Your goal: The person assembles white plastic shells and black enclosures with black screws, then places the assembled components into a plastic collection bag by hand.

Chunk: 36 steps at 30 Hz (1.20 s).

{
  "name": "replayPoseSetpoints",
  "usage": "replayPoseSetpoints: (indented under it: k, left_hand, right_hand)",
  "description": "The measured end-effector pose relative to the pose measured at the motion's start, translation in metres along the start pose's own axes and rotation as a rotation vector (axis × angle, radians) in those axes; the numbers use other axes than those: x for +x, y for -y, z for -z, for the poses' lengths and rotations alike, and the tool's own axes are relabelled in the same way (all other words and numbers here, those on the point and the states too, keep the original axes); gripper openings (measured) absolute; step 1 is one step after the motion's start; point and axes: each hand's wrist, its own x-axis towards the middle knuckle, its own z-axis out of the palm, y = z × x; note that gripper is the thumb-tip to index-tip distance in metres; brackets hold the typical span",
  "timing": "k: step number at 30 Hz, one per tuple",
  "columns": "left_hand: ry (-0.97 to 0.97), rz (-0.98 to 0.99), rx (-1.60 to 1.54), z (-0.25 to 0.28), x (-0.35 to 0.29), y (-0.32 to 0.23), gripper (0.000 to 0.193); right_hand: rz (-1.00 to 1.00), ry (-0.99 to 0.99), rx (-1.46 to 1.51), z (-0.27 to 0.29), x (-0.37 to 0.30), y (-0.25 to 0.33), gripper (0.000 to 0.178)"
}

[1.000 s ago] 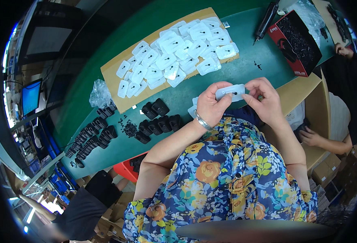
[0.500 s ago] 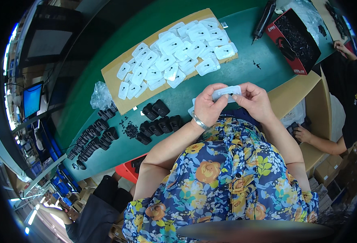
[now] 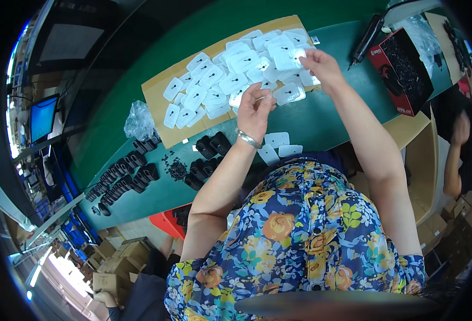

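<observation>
My right hand [image 3: 322, 68] is over the right end of a pile of thin white plates. Its fingertips close on the edge of a white plate [image 3: 287, 60], which has rounded corners and a small black piece in its middle. My left hand [image 3: 255, 111], with a bracelet on the wrist, hovers at the pile's near edge beside another white plate [image 3: 238, 98]. Its fingers are loosely bent and apart, with nothing visible in them. Close to my body lie three pale plates, among them one [image 3: 290, 150] without a black piece.
Cardboard [image 3: 157, 119] underlies the pile on the green table [image 3: 321, 120]. At left stand rows of black housings [image 3: 119, 165] beside small black parts [image 3: 177, 170]. At right are an electric screwdriver [image 3: 368, 40] and a red box [image 3: 391, 80] of black parts. A co-worker's arm [image 3: 455, 155] is beyond.
Both hands have moved away from my body toward the pile and apart; the plate they held together is now at the pile under my right hand. A co-worker's hand at right has left the carton.
</observation>
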Motion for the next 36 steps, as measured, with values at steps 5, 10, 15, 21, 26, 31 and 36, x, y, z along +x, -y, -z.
replayPoseSetpoints:
  k: [5,10,15,21,26,31,36]
  left_hand:
    - [0.015,-0.036,0.284,0.041,-0.009,0.028,0.023]
    - [0.246,-0.201,0.989,0.048,-0.040,0.058,0.036]
    - [0.491,-0.138,1.514,0.027,-0.028,0.064,0.040]
    - [0.590,-0.013,1.528,0.021,-0.016,0.062,0.022]
    - [0.382,-0.305,1.428,0.008,-0.007,0.063,0.016]
    - [0.376,-0.378,1.545,-0.027,0.002,0.071,0.026]
    - [0.382,-0.264,1.421,-0.033,-0.001,0.069,0.039]
  right_hand:
    - [-0.013,-0.137,-0.143,-0.011,0.056,-0.015,0.032]
    - [0.037,-0.201,-0.259,-0.012,0.059,-0.026,0.036]
    - [0.111,-0.183,-0.173,0.006,0.042,-0.026,0.034]
    - [0.191,-0.413,-0.199,0.119,-0.040,-0.032,0.020]
    - [0.064,-0.480,-0.391,0.161,-0.081,-0.106,0.016]
    - [0.147,-0.559,-0.775,0.138,-0.062,-0.097,0.014]
    - [0.017,-0.564,-1.056,0.130,-0.052,-0.075,0.012]
